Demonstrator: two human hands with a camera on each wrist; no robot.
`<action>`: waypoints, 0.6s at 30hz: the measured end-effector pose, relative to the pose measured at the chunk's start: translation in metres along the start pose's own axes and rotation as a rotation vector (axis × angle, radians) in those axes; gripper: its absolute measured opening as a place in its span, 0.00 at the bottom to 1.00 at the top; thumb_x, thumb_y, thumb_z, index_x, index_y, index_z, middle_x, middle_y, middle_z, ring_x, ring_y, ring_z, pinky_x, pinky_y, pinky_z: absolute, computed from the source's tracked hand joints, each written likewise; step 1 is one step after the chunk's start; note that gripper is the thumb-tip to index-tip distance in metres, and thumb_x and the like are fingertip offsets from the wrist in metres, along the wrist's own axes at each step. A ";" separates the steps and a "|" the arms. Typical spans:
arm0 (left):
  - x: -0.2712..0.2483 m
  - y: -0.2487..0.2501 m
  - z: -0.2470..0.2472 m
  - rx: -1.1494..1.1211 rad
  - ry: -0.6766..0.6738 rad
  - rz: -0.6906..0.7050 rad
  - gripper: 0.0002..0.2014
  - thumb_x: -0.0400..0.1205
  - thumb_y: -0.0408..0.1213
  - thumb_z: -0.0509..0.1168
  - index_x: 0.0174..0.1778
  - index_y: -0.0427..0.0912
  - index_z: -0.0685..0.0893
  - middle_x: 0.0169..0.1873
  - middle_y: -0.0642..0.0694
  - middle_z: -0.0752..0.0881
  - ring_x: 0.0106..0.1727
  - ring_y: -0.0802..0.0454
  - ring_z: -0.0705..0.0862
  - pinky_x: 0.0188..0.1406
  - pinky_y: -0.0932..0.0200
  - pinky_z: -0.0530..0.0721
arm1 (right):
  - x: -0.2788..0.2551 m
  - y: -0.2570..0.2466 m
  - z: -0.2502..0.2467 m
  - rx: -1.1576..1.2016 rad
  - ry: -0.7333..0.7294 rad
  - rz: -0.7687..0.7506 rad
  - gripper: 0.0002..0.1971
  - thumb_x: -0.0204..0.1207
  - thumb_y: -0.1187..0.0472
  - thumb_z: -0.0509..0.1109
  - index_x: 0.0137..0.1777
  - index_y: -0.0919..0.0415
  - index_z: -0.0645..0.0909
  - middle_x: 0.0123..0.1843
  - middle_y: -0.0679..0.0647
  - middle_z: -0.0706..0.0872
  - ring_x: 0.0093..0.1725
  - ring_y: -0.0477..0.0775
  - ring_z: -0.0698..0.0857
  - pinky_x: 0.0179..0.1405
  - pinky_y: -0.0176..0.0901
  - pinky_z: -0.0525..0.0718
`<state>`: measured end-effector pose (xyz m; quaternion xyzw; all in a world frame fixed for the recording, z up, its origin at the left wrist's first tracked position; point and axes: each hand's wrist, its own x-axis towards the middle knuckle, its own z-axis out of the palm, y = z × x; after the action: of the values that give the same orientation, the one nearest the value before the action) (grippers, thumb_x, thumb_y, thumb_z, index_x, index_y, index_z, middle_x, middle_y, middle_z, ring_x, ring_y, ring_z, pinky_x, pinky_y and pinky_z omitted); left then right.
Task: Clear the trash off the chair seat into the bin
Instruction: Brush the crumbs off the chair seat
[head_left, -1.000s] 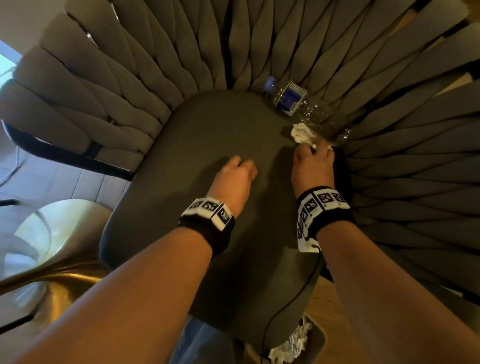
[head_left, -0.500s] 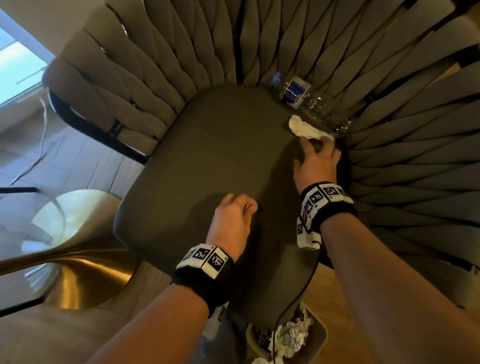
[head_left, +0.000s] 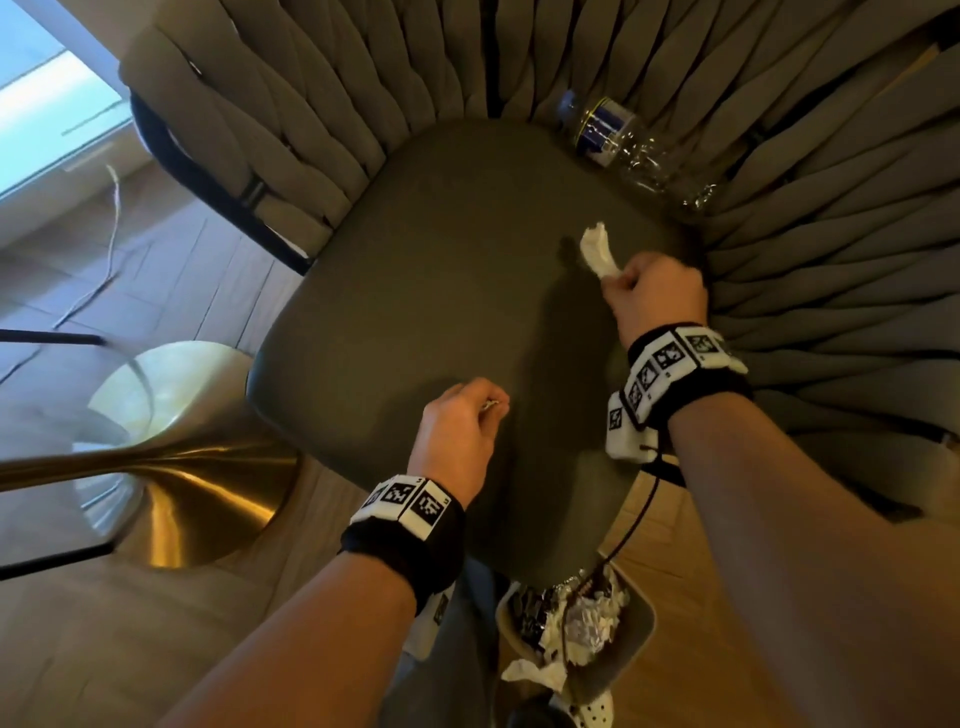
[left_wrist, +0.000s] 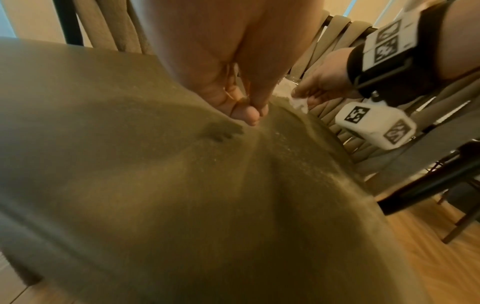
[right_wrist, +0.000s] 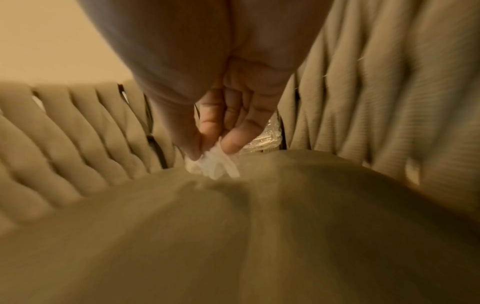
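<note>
A dark olive chair seat (head_left: 415, 286) fills the head view. Above its right side my right hand (head_left: 615, 278) pinches a crumpled white tissue (head_left: 597, 252), lifted off the cushion; the right wrist view shows the same tissue (right_wrist: 218, 166) between thumb and fingers (right_wrist: 231, 144). A clear plastic bottle (head_left: 618, 140) with a blue label lies at the seat's back right edge. Near the seat's front my left hand (head_left: 483, 410) is curled, with a small pale scrap (head_left: 491, 404) at its fingertips (left_wrist: 246, 115). The bin (head_left: 639, 629), holding foil and paper, stands on the floor below the front edge.
The woven strap backrest (head_left: 831, 234) wraps the back and right of the seat. A gold pedestal base (head_left: 171, 499) stands on the floor at left, and a thin cable (head_left: 111, 208) trails across the floor there. A white shoe (head_left: 592, 709) is beside the bin.
My right hand closed on the tissue beside the bottle and lifted it back toward the seat's middle. My left hand drew back toward the front edge, fingers curled.
</note>
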<state>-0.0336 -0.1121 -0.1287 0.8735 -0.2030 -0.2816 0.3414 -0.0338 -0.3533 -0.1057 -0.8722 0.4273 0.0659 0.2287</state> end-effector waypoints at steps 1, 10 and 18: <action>-0.008 0.001 0.002 -0.003 -0.026 0.005 0.07 0.86 0.37 0.67 0.57 0.46 0.87 0.52 0.53 0.86 0.49 0.63 0.85 0.44 0.81 0.76 | -0.018 0.002 -0.001 0.047 -0.013 0.004 0.08 0.77 0.53 0.70 0.44 0.57 0.80 0.44 0.60 0.85 0.46 0.63 0.84 0.42 0.46 0.80; -0.132 -0.014 0.061 0.109 -0.145 0.098 0.09 0.86 0.40 0.67 0.57 0.46 0.91 0.55 0.52 0.82 0.51 0.61 0.79 0.58 0.69 0.77 | -0.219 0.081 0.018 0.145 -0.314 -0.185 0.05 0.82 0.54 0.63 0.53 0.48 0.80 0.48 0.47 0.81 0.48 0.48 0.81 0.45 0.41 0.80; -0.200 -0.068 0.171 0.277 -0.515 0.072 0.13 0.89 0.38 0.61 0.65 0.44 0.87 0.67 0.46 0.82 0.66 0.50 0.82 0.73 0.51 0.78 | -0.324 0.220 0.128 -0.006 -0.588 0.106 0.07 0.80 0.56 0.67 0.56 0.50 0.83 0.57 0.53 0.85 0.56 0.55 0.83 0.54 0.46 0.82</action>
<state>-0.2823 -0.0388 -0.2105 0.8037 -0.3506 -0.4513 0.1658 -0.3971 -0.1804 -0.1942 -0.7928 0.3876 0.3287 0.3365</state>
